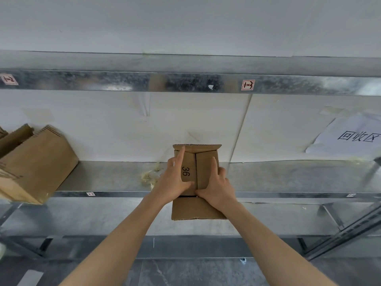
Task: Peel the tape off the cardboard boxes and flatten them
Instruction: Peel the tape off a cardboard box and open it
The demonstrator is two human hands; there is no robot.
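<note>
A galvanised metal shelf [288,178] is seen against a white-lined wall, with a paper sign [354,137] pinned at the far right and larger cardboard boxes [39,162] stacked at the left. Crumpled tape scraps [149,177] lie on the shelf just left of the work.

The small cardboard box [205,172], marked "36", is held at the middle of the shelf's near edge, its long axis running from near to far. Its near flap [193,209] is folded out over the shelf edge and its far flap [198,148] is opened towards the wall.

The box is flanked by the left hand [175,182] and the right hand [219,189]. On each, the index finger is laid straight along the top face, pointing far, and the thumb is pressed inward, so that both thumbs almost meet at the near end of the centre seam [195,168]. The remaining fingers are bent over the box's side edges.

No tape can be made out on the seam. The seam lies between the hands, equally near to both, so flattening is judged to depend on parting or pressing the two top flaps there.
</note>
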